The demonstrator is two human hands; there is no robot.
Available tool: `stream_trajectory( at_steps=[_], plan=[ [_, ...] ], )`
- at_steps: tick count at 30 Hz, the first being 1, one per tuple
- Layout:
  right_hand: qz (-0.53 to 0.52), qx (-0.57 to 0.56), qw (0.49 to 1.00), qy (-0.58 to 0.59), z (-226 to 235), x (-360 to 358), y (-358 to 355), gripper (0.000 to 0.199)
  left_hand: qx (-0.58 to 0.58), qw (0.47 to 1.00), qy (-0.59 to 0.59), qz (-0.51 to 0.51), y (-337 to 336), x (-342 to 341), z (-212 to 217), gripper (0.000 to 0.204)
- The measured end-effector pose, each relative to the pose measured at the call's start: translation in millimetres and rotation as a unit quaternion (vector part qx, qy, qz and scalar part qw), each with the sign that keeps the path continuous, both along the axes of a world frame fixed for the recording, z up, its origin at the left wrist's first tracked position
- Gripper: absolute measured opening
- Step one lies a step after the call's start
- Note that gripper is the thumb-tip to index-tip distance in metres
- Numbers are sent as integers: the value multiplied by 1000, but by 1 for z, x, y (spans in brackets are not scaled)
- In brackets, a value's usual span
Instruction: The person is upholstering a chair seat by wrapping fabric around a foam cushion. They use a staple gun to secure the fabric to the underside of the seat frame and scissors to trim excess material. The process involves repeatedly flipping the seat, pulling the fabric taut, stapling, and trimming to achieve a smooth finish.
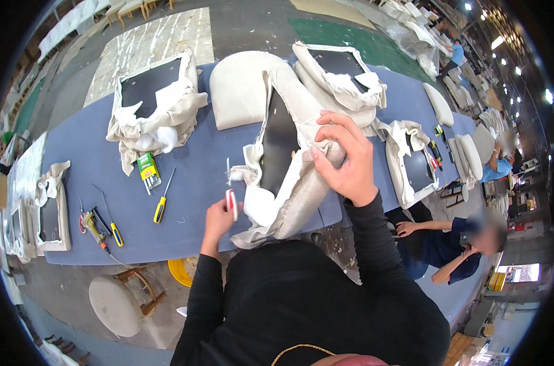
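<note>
My left hand [219,218] is closed around the handle of a red-and-white-handled tool [230,201]. A thin metal shaft stands above it, beside loose white padding; the tool's exact kind is unclear. In front of me lies an upholstered chair part [301,204] in beige fabric, its dark backing panel [279,149] facing up. Along the panel's near left edge the fabric cover and white padding [259,206] hang loose. My right hand [345,160] rests on the part's right side, curled fingers and thumb gripping bunched beige fabric [307,131].
On the blue table [228,146] lie a yellow screwdriver [160,208], another screwdriver [116,233], a staple gun with a hose [95,232] and a green box [148,169]. More upholstered parts [405,160] surround them. A person [454,241] sits at right; a round-seated stool [115,305] stands below left.
</note>
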State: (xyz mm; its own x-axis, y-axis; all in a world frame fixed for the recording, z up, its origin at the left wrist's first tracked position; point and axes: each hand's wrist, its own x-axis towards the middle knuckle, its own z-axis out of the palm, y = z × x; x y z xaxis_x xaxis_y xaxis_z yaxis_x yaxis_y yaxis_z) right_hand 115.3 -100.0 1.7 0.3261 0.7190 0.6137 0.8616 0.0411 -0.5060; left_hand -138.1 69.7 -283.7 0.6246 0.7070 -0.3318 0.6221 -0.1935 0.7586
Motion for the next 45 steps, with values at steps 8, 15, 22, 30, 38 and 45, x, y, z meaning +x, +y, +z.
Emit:
stream_trajectory(
  at_steps=[8,15,22,30,38,45],
  plan=[
    [180,-179,963,-90,42,-10,3,31,-96,928,-347,-90,-90,35,113,24],
    [313,-262,910,-74,58,13,21,16,-129,910,-375,-117,-92,38,116,30],
    [335,-254,907,7,56,21,58,15,199,927,-282,-147,-50,32,132,51],
    [329,-322,885,72,63,54,103,22,252,920,-251,-164,-22,61,155,54],
    [349,-371,847,152,63,85,137,21,243,937,-194,-159,-6,94,149,52],
    [361,-346,845,188,58,96,148,21,278,923,-219,-155,17,94,164,46]
  ],
)
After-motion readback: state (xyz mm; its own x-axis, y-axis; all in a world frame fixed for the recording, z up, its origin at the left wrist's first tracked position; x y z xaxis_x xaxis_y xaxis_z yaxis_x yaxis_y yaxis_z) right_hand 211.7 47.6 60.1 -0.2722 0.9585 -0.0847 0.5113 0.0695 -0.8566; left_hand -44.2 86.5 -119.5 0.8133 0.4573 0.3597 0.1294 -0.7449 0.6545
